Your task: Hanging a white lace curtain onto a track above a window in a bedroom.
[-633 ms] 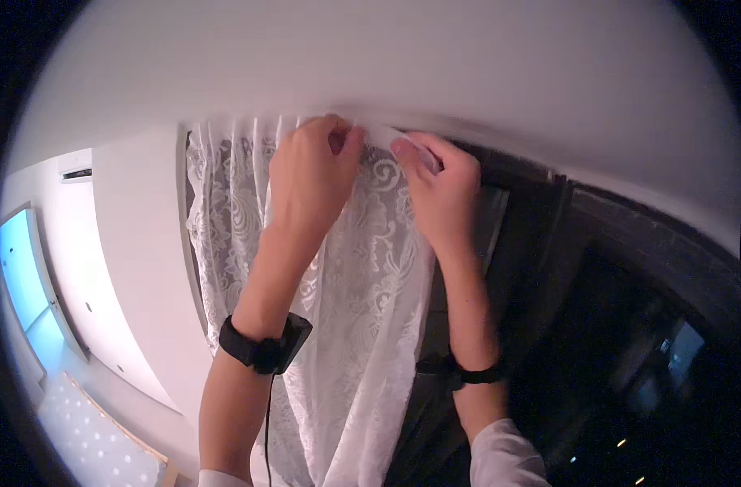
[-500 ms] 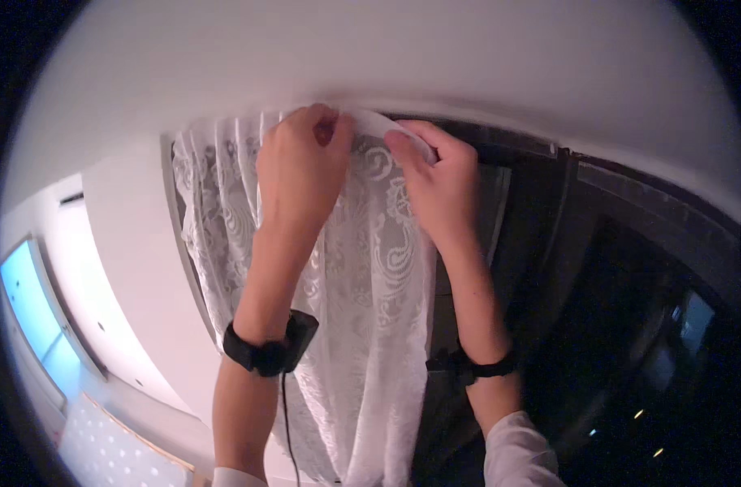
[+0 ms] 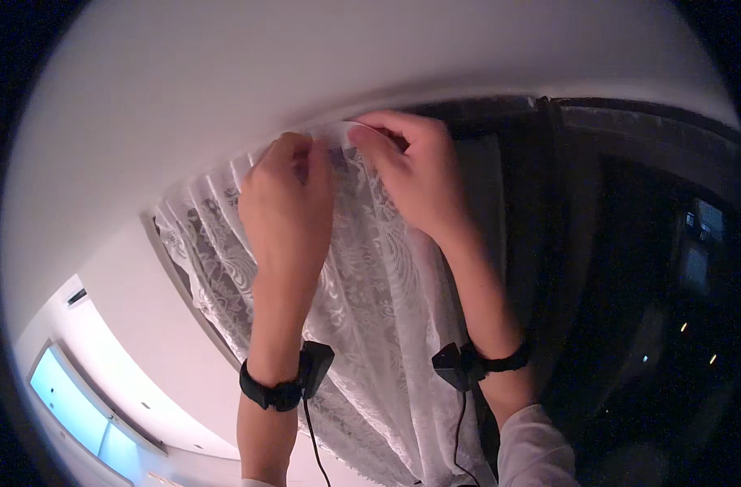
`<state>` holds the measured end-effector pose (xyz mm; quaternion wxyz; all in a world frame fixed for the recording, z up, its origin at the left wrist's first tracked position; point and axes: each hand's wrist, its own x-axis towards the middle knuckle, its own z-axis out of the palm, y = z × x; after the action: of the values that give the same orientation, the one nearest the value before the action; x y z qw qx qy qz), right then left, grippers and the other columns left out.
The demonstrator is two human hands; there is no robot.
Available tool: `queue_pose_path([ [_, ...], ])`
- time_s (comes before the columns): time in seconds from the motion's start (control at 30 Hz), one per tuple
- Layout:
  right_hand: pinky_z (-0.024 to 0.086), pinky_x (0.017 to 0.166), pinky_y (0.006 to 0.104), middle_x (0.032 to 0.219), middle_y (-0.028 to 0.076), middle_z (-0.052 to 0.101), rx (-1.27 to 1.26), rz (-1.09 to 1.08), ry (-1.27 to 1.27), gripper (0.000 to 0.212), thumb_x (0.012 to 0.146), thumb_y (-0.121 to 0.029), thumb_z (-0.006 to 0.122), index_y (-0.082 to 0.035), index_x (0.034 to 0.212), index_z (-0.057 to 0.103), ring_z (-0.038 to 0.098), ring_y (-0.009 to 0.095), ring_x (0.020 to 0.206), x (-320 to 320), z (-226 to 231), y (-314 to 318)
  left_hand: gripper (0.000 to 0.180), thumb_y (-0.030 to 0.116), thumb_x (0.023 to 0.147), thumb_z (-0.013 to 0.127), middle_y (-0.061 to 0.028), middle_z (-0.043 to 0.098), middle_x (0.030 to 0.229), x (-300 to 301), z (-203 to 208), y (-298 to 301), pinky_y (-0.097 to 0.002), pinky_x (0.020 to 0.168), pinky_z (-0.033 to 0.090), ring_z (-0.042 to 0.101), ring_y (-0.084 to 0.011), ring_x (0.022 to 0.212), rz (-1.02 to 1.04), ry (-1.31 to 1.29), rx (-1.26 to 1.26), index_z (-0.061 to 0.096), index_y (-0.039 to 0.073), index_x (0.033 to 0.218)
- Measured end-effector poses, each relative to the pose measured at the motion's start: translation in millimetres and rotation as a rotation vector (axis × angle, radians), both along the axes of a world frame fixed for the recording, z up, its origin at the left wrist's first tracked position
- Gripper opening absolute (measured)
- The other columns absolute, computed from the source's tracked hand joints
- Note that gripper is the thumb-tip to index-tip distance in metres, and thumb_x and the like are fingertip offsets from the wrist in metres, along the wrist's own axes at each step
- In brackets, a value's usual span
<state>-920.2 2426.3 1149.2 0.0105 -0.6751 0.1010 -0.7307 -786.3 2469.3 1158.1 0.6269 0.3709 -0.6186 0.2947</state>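
A white lace curtain (image 3: 362, 276) with a swirling pattern hangs in front of a dark window, gathered in folds at its left part. Up at the top edge, my left hand (image 3: 289, 195) is closed on the curtain's heading, its fingertips mostly hidden behind the knuckles. Just to the right, my right hand (image 3: 411, 166) pinches the same top band between thumb and fingers. Only a short stretch of band lies between the two hands. Whether a hook or rail is under the fingers is hidden.
Above is a pale ceiling (image 3: 370, 49). The dark window frame (image 3: 500, 105) runs right, with glass (image 3: 630, 284) showing small lights. A white wall (image 3: 143, 300) stands left, with a blue-lit panel (image 3: 70, 406) beyond. Black wristbands (image 3: 273, 394) with cables circle both wrists.
My right hand has moved left, closer to my left hand, still pinching the top band. The view has tilted, and the curtain now slants more.
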Motion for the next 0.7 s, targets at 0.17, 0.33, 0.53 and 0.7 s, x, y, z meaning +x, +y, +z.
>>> queue_pose_path([
  [0.17, 0.044, 0.061, 0.0224, 0.074, 0.006, 0.067, 0.083, 0.104, 0.035, 0.014, 0.089, -0.008, 0.065, 0.005, 0.093, 0.066, 0.057, 0.006, 0.069, -15, 8, 3, 0.013, 0.011, 0.085, 0.064, -0.0156, 0.069, 0.082, -20, -13, 13, -0.0392, 0.065, 0.05, 0.066, -0.0319, 0.07, -0.1, 0.047, -0.018, 0.068, 0.0, 0.09],
  [0.33, 0.047, 0.065, 0.0244, 0.08, 0.009, 0.069, 0.022, 0.078, 0.184, 0.012, 0.089, -0.006, 0.063, 0.005, 0.094, 0.066, 0.06, 0.008, 0.071, -14, 16, -5, 0.013, 0.011, 0.084, 0.064, -0.0159, 0.069, 0.083, -24, -12, 3, -0.0405, 0.066, 0.05, 0.066, -0.0349, 0.071, -0.071, 0.007, -0.125, 0.068, 0.0, 0.09],
  [0.53, 0.049, 0.071, 0.026, 0.086, 0.011, 0.07, -0.056, -0.034, 0.377, 0.015, 0.089, -0.004, 0.06, 0.005, 0.099, 0.065, 0.062, 0.011, 0.078, -28, 29, 0, 0.016, 0.014, 0.082, 0.064, -0.0172, 0.069, 0.08, -30, -4, 6, -0.0417, 0.067, 0.051, 0.066, -0.0353, 0.073, 0.053, 0.067, -0.056, 0.069, 0.0, 0.088],
  [0.7, 0.048, 0.067, 0.0293, 0.082, 0.009, 0.069, 0.141, -0.085, 0.281, 0.015, 0.089, -0.006, 0.06, 0.006, 0.097, 0.064, 0.062, 0.014, 0.073, -34, 19, 21, 0.016, 0.015, 0.081, 0.064, -0.0168, 0.068, 0.077, -33, -2, -4, -0.0418, 0.066, 0.052, 0.066, -0.0355, 0.071, 0.019, 0.112, -0.076, 0.069, 0.001, 0.085],
])
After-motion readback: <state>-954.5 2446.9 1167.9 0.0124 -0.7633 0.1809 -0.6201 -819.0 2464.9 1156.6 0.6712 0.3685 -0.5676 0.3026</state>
